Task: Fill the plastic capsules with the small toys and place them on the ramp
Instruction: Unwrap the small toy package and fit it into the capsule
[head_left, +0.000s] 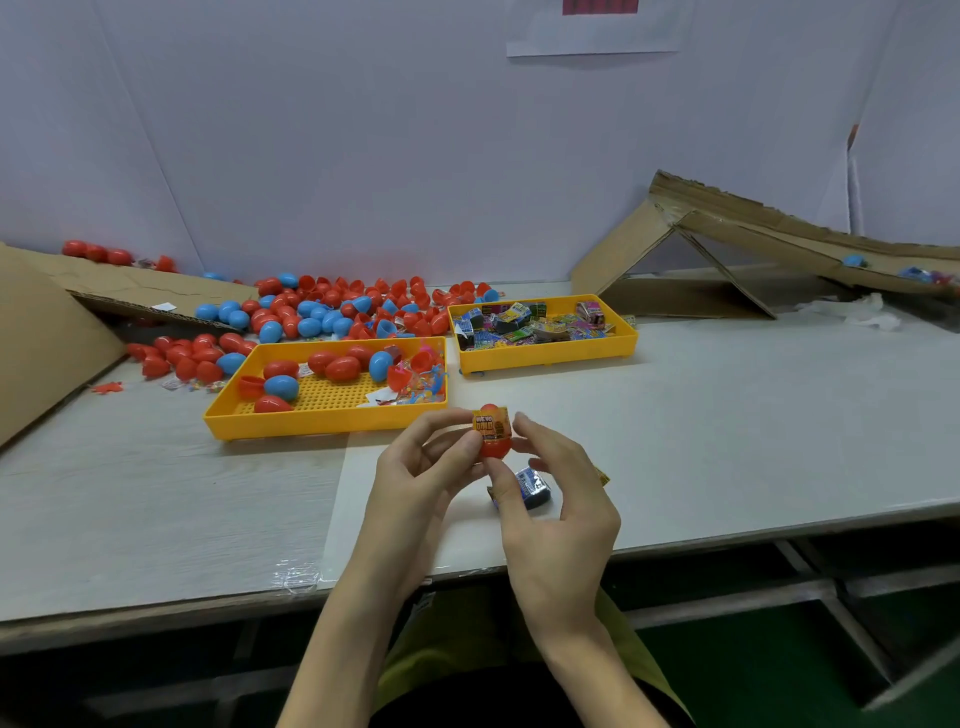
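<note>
Left hand (421, 470) and right hand (558, 499), both in fingertip pinch on red capsule (492, 448)

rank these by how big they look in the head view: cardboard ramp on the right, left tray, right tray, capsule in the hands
1. ramp, cut off by the frame edge
2. left tray
3. right tray; it sits farther back, so the trays may really match
4. capsule, smallest though nearest
</note>
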